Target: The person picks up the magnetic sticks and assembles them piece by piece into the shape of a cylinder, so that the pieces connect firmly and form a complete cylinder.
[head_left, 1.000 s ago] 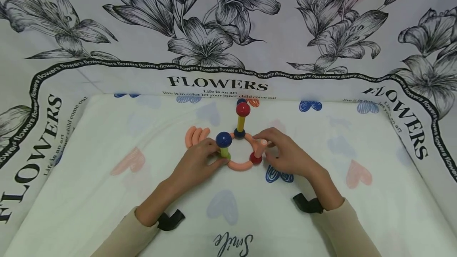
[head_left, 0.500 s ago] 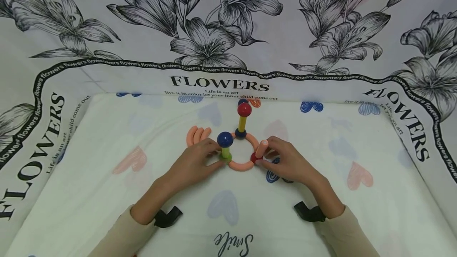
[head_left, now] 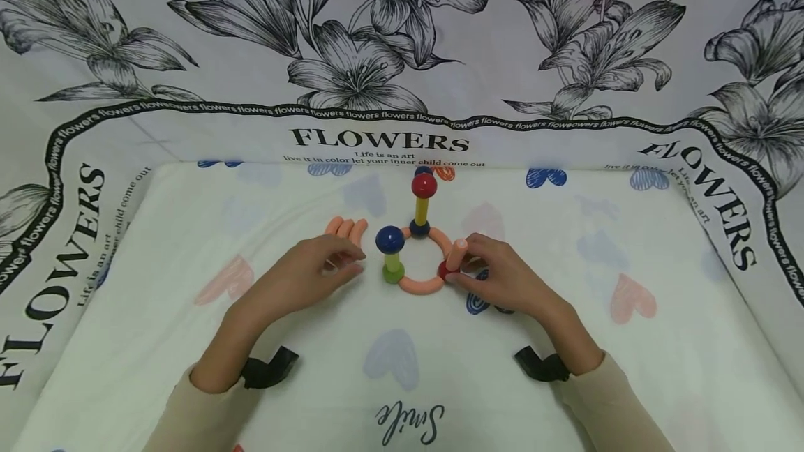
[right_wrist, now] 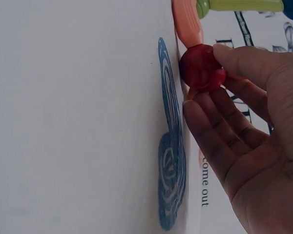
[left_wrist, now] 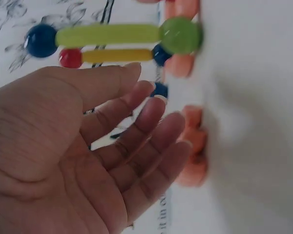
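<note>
A ring of curved orange rods [head_left: 422, 286] joined by balls lies on the cloth. From its green ball [head_left: 393, 272] rises a light green rod topped by a blue ball [head_left: 390, 240]. At the back, a yellow rod [head_left: 421, 212] stands on a dark blue ball, with a red ball [head_left: 423, 185] on top. My right hand [head_left: 511, 274] pinches the red ball [right_wrist: 202, 68] at the ring's right, beside an orange rod [head_left: 457, 254] pointing up. My left hand [head_left: 308, 272], fingers loosely bent and holding nothing, is left of the ring, near several loose curved orange rods [left_wrist: 193, 170].
The white cloth [head_left: 440, 347] with printed hearts covers the table. Behind it hangs a flower-printed curtain [head_left: 245, 75]. Another dark blue ball [head_left: 423, 171] shows partly behind the red-topped yellow rod. Black straps [head_left: 270, 368] sit at both wrists.
My left hand has let go of the green ball area and moved left, away from the ring. My right hand has shifted its fingers down to the red ball, and the orange rod beside it stands clearer.
</note>
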Demonstrator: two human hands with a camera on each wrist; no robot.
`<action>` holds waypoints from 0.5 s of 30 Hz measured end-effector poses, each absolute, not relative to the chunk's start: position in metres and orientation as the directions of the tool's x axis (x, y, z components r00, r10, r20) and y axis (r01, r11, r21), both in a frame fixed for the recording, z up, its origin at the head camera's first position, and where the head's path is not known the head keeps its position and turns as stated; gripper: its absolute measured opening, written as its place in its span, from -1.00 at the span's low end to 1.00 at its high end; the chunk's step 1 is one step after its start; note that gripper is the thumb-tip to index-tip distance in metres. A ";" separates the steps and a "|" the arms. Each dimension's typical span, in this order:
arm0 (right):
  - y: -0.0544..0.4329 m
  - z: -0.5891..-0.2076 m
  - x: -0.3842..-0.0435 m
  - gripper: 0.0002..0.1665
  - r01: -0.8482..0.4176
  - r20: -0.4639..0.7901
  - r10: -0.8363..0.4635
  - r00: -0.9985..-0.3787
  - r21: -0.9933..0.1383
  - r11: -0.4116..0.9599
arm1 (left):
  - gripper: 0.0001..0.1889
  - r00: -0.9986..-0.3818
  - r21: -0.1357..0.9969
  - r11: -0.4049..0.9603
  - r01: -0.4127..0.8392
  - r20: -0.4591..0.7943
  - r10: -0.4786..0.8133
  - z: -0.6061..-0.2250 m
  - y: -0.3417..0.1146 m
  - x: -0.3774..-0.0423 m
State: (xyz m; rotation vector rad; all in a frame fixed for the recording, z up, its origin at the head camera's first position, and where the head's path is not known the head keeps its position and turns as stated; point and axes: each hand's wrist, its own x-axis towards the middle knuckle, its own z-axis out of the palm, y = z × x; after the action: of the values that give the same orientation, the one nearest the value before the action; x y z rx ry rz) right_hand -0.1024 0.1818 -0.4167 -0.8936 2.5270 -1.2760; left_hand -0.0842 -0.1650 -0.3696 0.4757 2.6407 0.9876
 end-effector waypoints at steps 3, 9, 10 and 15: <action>0.181 -0.416 -0.104 -0.74 -0.430 0.104 -0.586 -0.804 -0.782 0.451 | -0.77 -0.929 0.661 0.728 0.181 -0.129 0.348 -0.358 -0.174 -0.091; 0.179 -0.419 -0.104 -0.78 -0.401 0.083 -0.581 -0.810 -0.800 0.446 | -0.61 -0.955 0.613 0.787 0.071 -0.186 0.232 -0.346 -0.183 -0.108; 0.178 -0.419 -0.104 -0.78 -0.401 0.083 -0.582 -0.809 -0.803 0.441 | -0.58 -0.956 0.602 0.797 0.051 -0.200 0.213 -0.345 -0.183 -0.111; 0.179 -0.417 -0.103 -0.79 -0.405 0.085 -0.582 -0.809 -0.798 0.446 | -0.49 -0.940 0.560 0.829 -0.004 -0.284 0.187 -0.347 -0.182 -0.120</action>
State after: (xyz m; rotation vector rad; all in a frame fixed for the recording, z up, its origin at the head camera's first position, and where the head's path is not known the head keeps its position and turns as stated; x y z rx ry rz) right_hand -0.1029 0.1792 -0.4170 -0.8633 2.4941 -1.2925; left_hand -0.1203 -0.1820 -0.3470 0.1385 2.6818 0.8216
